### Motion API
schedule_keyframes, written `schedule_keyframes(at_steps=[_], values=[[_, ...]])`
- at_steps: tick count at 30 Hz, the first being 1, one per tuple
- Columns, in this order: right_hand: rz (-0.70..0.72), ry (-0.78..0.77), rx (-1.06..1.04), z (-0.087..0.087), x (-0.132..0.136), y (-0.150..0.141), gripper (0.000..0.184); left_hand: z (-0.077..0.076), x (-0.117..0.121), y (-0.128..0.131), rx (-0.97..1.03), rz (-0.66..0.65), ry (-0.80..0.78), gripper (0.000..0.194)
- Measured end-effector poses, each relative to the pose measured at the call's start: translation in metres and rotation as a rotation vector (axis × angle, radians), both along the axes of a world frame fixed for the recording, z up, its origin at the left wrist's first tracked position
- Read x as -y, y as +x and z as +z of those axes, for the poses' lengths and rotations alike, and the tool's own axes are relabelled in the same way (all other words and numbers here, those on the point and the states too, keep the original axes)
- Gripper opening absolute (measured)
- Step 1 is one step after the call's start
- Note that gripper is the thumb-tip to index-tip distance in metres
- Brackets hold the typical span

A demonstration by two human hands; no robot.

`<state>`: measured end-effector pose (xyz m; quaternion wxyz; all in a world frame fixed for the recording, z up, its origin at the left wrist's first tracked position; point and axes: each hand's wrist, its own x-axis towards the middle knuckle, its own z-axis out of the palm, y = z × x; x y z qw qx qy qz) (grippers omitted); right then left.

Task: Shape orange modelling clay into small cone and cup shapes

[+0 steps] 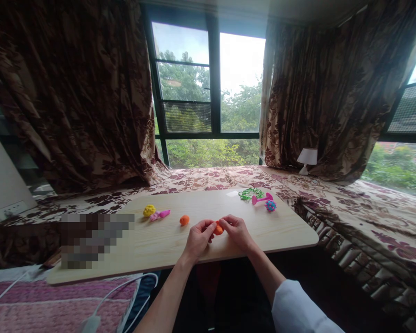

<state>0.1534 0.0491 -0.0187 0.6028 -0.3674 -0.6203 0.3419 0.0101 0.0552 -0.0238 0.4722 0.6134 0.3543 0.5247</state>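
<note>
Between my two hands is a small lump of orange modelling clay (218, 227), just above the near part of the table. My left hand (200, 237) pinches its left side, with the thumb on top. From the right, my right hand (236, 231) closes thumb and fingers on the same lump. The fingers cover much of it. A second orange clay ball (184, 220) lies on the table to the left of my hands. Farther left are a knobbly yellow lump (149, 211) and a pink piece (160, 214) that looks like clay.
The pale wooden table (152, 249) has rounded corners. At its back right lie a green beaded chain (251, 194), a pink dumbbell-shaped toy (262, 199) and a blue knobbed ball (271, 206). A pixelated patch hides the left end. A white cable (119, 286) hangs at the front left.
</note>
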Motion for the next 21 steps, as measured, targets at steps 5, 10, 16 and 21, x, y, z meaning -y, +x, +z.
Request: schedule_keyframes(at_steps=[5, 10, 16, 21], values=[[-0.014, -0.006, 0.005, -0.0002, -0.0014, 0.0007, 0.029, -0.0024, -0.0021, -0.0006, 0.001, 0.035, -0.003, 0.027], [-0.028, -0.015, 0.030, -0.0020, -0.0034, 0.0004, 0.025, -0.0009, -0.0003, -0.0001, 0.012, 0.008, -0.022, 0.029], [-0.039, -0.017, -0.001, -0.0008, -0.0033, 0.0018, 0.030, 0.0038, 0.0025, 0.0002, 0.069, -0.015, -0.068, 0.035], [-0.017, 0.019, 0.025, 0.0000, -0.0010, 0.0013, 0.024, 0.0063, 0.0044, 0.0028, 0.046, -0.008, -0.074, 0.038]])
